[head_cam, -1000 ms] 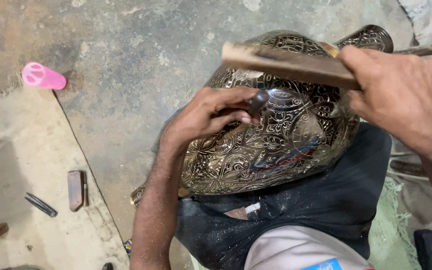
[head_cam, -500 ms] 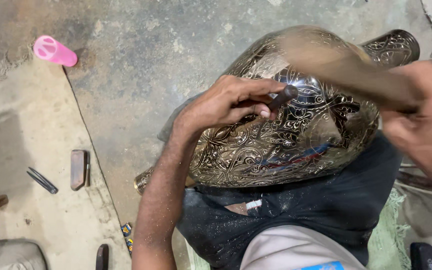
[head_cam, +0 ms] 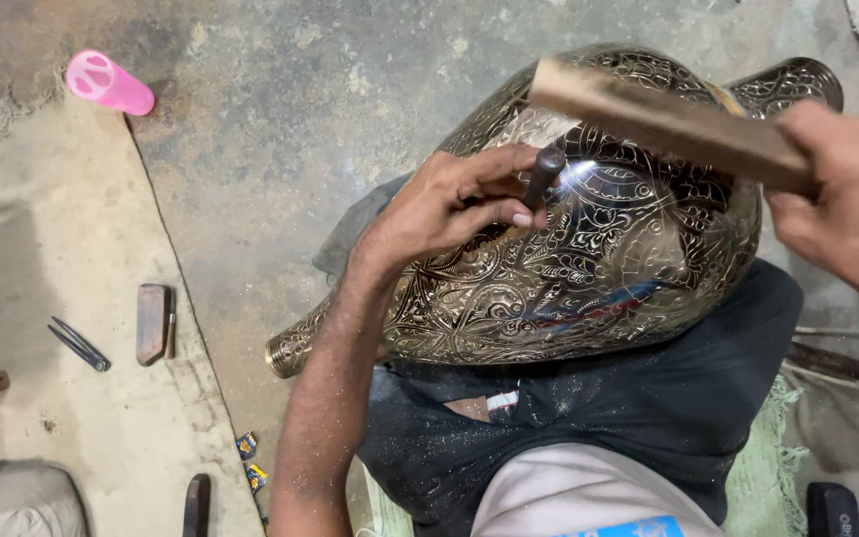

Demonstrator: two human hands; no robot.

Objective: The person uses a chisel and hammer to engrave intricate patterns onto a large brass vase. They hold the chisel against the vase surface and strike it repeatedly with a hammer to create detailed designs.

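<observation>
A large brass vessel [head_cam: 599, 268], engraved all over with floral patterns, lies on its side across my lap on a dark cloth [head_cam: 648, 418]. My left hand [head_cam: 449, 204] rests on the vessel and pinches a short dark metal chisel [head_cam: 543, 177], its tip against the surface. My right hand [head_cam: 842, 204] grips a flat wooden mallet [head_cam: 663, 119], held just above the chisel's top end. The vessel's neck [head_cam: 295, 343] points left toward the floor.
On the concrete floor lie a pink plastic cup [head_cam: 108, 83] at the upper left, a small wooden-handled tool [head_cam: 153, 323], metal tweezers [head_cam: 79, 344] and another dark tool [head_cam: 196, 505] at the bottom. A green mat [head_cam: 768, 467] lies under me at the right.
The mallet in my right hand has swung up, back and down again toward the chisel. My left hand has kept the chisel on the vessel, shifting slightly.
</observation>
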